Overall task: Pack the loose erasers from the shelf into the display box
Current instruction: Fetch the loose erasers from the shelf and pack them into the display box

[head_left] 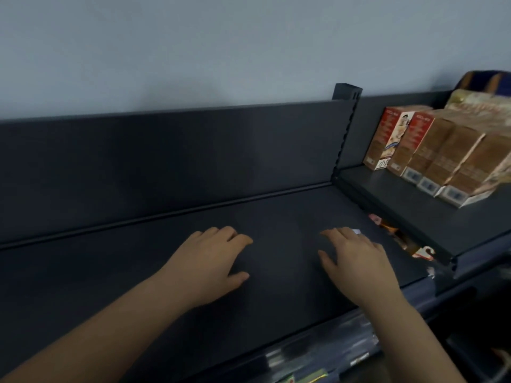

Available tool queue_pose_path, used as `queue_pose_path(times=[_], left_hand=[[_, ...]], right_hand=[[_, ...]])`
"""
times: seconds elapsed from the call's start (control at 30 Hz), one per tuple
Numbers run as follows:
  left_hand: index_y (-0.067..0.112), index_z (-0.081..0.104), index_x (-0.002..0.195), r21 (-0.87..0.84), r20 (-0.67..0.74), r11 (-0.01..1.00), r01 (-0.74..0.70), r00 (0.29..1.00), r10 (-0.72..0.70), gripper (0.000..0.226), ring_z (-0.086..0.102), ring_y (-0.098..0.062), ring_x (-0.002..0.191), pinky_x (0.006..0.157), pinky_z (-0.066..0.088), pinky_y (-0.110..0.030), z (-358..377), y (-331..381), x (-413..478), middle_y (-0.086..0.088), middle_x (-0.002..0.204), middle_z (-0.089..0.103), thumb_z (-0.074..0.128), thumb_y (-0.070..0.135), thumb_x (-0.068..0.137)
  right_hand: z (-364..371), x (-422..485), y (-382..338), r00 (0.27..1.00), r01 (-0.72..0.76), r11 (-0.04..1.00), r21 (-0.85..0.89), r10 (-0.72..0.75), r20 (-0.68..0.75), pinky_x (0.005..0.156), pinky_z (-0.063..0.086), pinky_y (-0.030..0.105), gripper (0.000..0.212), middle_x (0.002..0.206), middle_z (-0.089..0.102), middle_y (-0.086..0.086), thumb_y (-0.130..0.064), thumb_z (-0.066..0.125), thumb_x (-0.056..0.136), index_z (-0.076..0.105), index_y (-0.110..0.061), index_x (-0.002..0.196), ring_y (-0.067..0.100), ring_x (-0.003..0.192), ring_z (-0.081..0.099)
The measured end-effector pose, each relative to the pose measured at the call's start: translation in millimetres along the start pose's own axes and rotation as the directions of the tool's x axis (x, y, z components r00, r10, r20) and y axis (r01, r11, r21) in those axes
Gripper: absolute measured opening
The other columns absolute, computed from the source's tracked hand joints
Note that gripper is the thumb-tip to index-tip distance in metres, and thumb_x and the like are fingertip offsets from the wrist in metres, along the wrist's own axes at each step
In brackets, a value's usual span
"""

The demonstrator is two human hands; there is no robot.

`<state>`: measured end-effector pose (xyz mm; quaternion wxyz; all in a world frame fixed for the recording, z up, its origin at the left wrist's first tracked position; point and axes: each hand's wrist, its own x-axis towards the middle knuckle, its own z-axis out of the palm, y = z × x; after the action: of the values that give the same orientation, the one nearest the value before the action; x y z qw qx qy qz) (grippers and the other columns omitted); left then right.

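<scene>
Dark grey metal shelf (138,272), flat deck with upright back panel, below pale grey wall (193,51)
Left hand (213,261) palm down over deck, fingers loosely spread, holding nothing
Right hand (356,261) likewise palm down, fingers loosely spread
Small whitish piece (356,231) on deck at right fingertips; too blurred to identify, contact unclear
Row of brown and red cardboard cartons (431,156) upright on higher neighbouring shelf (414,214), right

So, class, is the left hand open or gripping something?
Open. The left hand lies palm down over the shelf, fingers relaxed and slightly spread, with nothing held in them.
</scene>
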<state>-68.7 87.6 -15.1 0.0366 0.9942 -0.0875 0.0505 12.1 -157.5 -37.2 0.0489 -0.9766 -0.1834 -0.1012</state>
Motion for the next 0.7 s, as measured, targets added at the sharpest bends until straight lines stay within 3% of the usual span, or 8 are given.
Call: queue_pose_path(times=[0.13, 0.27, 0.4, 0.57, 0.63, 0.7], left_hand=[[0.036, 0.030, 0.142, -0.015, 0.011, 1.000, -0.012, 1.000, 0.012, 0.059, 0.043, -0.013, 0.118, 0.101, 0.038, -0.032, 14, 49, 47, 0.011, 0.133, 0.042, 0.048, 0.057, 0.090], [0.035, 0.039, 0.136, -0.071, 0.002, 0.997, -0.002, 1.000, 0.003, 0.057, 0.046, -0.014, 0.112, 0.096, 0.041, -0.033, 31, 100, 90, 0.010, 0.126, 0.047, 0.044, 0.065, 0.087], [0.029, 0.055, 0.113, -0.112, -0.044, 0.987, 0.112, 0.992, -0.118, 0.053, 0.049, -0.014, 0.096, 0.079, 0.041, -0.029, 50, 144, 126, 0.007, 0.106, 0.055, 0.043, 0.071, 0.083], [0.021, 0.056, 0.099, -0.169, -0.093, 0.941, 0.293, 0.946, -0.311, 0.046, 0.052, -0.017, 0.090, 0.071, 0.038, -0.028, 63, 166, 148, 0.002, 0.098, 0.057, 0.055, 0.063, 0.081], [0.022, 0.052, 0.097, -0.171, -0.087, 0.935, 0.310, 0.941, -0.328, 0.037, 0.053, -0.017, 0.088, 0.068, 0.038, -0.028, 66, 167, 151, 0.001, 0.098, 0.058, 0.058, 0.056, 0.082], [0.022, 0.049, 0.094, -0.169, -0.089, 0.931, 0.324, 0.935, -0.342, 0.028, 0.053, -0.018, 0.086, 0.066, 0.036, -0.029, 67, 165, 152, 0.001, 0.098, 0.058, 0.056, 0.047, 0.084]], right_hand=[[10, 16, 52, 0.998, 0.044, 0.999, 0.027, -0.043, -0.043, 0.068, 0.049, 0.042, 0.028, 0.101, 0.066, 0.002, -0.023, 0.061, 0.085, 0.065, -0.022, 0.112, 0.030, 0.085, 0.064], [13, 32, 90, 0.994, 0.096, 0.995, 0.027, -0.097, 0.044, 0.076, 0.050, 0.042, 0.037, 0.114, 0.060, 0.001, -0.022, 0.055, 0.086, 0.057, -0.026, 0.123, 0.029, 0.097, 0.061], [18, 44, 108, 0.972, 0.191, 0.977, 0.091, -0.201, 0.119, 0.083, 0.049, 0.039, 0.042, 0.123, 0.053, -0.002, -0.026, 0.051, 0.090, 0.047, -0.028, 0.132, 0.024, 0.106, 0.055], [29, 60, 118, 0.955, 0.240, 0.967, 0.084, -0.251, 0.158, 0.088, 0.048, 0.037, 0.050, 0.135, 0.043, -0.003, -0.018, 0.053, 0.088, 0.041, -0.026, 0.136, 0.023, 0.118, 0.047], [33, 63, 119, 0.949, 0.262, 0.958, 0.118, -0.278, 0.148, 0.083, 0.050, 0.039, 0.045, 0.129, 0.051, -0.001, -0.016, 0.056, 0.086, 0.050, -0.023, 0.131, 0.026, 0.111, 0.052], [36, 67, 118, 0.948, 0.288, 0.951, 0.112, -0.300, 0.111, 0.064, 0.051, 0.039, 0.033, 0.102, 0.063, 0.002, -0.014, 0.069, 0.075, 0.064, -0.021, 0.107, 0.027, 0.087, 0.062]])
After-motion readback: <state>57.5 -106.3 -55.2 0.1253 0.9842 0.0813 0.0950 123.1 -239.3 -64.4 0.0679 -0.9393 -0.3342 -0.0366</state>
